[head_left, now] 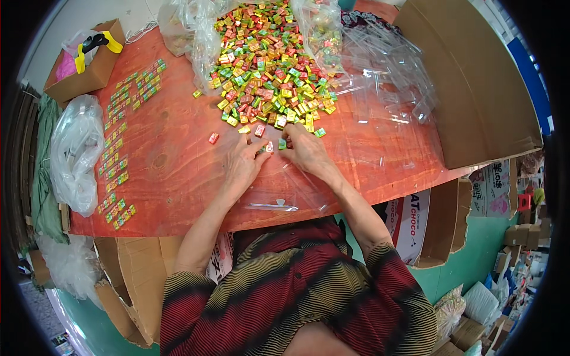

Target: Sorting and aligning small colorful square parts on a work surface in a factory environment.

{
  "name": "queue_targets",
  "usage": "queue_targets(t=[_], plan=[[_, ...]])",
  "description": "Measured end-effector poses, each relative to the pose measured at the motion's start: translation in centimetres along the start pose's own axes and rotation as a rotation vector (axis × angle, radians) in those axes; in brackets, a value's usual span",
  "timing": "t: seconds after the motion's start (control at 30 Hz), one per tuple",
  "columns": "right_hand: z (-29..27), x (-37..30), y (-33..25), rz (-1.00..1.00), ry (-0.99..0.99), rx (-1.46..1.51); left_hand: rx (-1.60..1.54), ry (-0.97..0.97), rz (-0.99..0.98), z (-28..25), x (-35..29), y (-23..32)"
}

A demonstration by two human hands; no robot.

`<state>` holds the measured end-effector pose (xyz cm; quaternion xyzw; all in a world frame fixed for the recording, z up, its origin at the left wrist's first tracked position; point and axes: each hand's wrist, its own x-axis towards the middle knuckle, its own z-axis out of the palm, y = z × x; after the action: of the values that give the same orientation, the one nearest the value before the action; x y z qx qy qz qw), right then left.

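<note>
My left hand (243, 163) is closed in a pinch around a small red-and-white wrapped candy (269, 146) near the middle of the red table. Just to its right, my right hand (309, 153) has thumb and finger around a green wrapped candy (282, 144). Beyond my fingers spreads a large heap of small block-shaped candies (267, 65) in red, yellow and green, spilling from a clear plastic bag (196, 35). A lone red candy (214, 138) lies left of my left hand. Clear plastic boxes (273, 203) lie near the table edge, close to my body.
Rows of candies (116, 160) lie along the left of the table, beside a bundled clear bag (76, 155). An open carton (89, 65) stands at the far left. Clear plastic cases (386, 71) pile up at the right, next to a large cardboard box (469, 83).
</note>
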<state>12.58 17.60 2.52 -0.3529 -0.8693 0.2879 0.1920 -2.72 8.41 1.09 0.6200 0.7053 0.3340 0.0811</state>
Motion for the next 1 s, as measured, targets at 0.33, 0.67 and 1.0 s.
queue_targets(t=[0.33, 0.67, 1.0], plan=[[-0.4, -0.5, 1.8, -0.077, 0.012, -0.103, -0.002, -0.051, -0.083, -0.6, -0.1, -0.2], [-0.9, -2.1, 2.2, -0.026, 0.068, -0.065, 0.033, -0.070, -0.006, 0.5, 0.1, 0.4], [-1.1, -0.8, 3.7, 0.180, 0.150, -0.442, 0.064, -0.107, 0.012, 0.4, 0.5, 0.5]])
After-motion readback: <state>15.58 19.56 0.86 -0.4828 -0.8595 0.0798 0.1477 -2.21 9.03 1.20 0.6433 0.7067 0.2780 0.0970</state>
